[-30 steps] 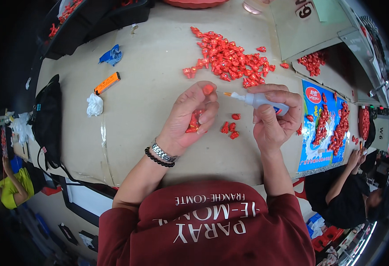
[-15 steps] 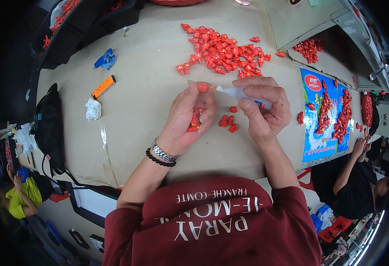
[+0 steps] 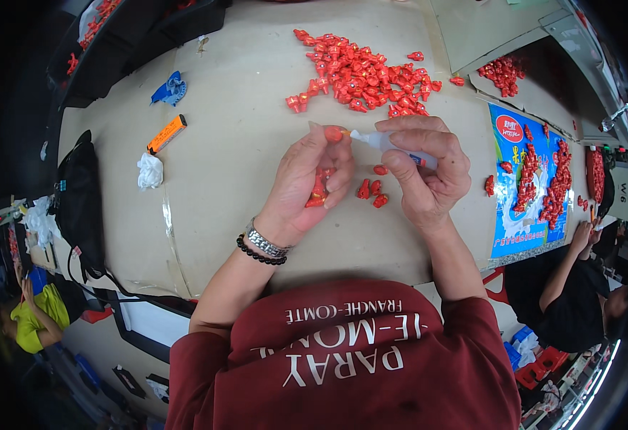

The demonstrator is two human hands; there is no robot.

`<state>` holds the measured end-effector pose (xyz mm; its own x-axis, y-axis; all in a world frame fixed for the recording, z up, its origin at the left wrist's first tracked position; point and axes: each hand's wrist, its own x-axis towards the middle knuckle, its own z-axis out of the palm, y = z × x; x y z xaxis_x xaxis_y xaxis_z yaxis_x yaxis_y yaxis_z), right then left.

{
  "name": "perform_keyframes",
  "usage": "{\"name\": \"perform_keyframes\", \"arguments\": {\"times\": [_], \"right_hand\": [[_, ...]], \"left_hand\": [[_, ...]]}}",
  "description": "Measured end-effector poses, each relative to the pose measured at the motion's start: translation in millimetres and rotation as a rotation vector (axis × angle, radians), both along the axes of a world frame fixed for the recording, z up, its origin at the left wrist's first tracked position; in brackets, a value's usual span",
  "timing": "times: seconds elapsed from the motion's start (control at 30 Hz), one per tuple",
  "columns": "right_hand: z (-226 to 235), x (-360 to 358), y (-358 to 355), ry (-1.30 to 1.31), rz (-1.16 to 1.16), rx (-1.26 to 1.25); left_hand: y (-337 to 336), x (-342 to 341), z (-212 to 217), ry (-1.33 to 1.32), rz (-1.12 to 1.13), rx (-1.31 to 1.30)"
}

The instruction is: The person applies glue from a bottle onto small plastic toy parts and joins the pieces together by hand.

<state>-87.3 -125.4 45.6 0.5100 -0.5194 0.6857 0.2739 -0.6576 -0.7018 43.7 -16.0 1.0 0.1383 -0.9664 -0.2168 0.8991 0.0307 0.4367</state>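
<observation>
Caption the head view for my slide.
Left hand holds red pieces; right hand points small bottle at one.

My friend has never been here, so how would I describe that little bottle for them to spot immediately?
Start with the big beige table, then the right hand near the picture's middle. It grips the bottle, tip toward the left hand. Whitish, see-through and tapered, the bottle stands apart from the small red pieces nearby.

Tabletop (image 3: 228, 179) evenly lit; frame corners black, edges bowed.
</observation>
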Motion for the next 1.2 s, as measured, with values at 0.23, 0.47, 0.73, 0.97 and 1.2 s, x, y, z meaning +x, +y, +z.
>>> {"name": "perform_keyframes", "arguments": {"times": [0.23,0.47,0.73,0.97,1.2], "right_hand": [[-0.7,0.8,-1.0,-0.012,-0.001,-0.020],[-0.1,0.6,-0.7,0.004,-0.022,-0.005],[0.4,0.9,-1.9,-0.001,-0.021,-0.043],[0.8,1.1,-0.4,-0.028,-0.025,-0.032],[0.5,1.9,-1.7,-0.022,-0.021,-0.081]], "left_hand": [[-1.2,-3.3,9.6,-0.017,0.025,0.069],[-1.5,-3.9,9.7,0.012,0.032,0.074],[-1.4,-3.3,7.8,0.012,0.037,0.071],[-1.7,-3.1,8.5,0.010,0.063,0.095],[-1.6,-3.4,9.6,-0.003,0.054,0.105]]}}
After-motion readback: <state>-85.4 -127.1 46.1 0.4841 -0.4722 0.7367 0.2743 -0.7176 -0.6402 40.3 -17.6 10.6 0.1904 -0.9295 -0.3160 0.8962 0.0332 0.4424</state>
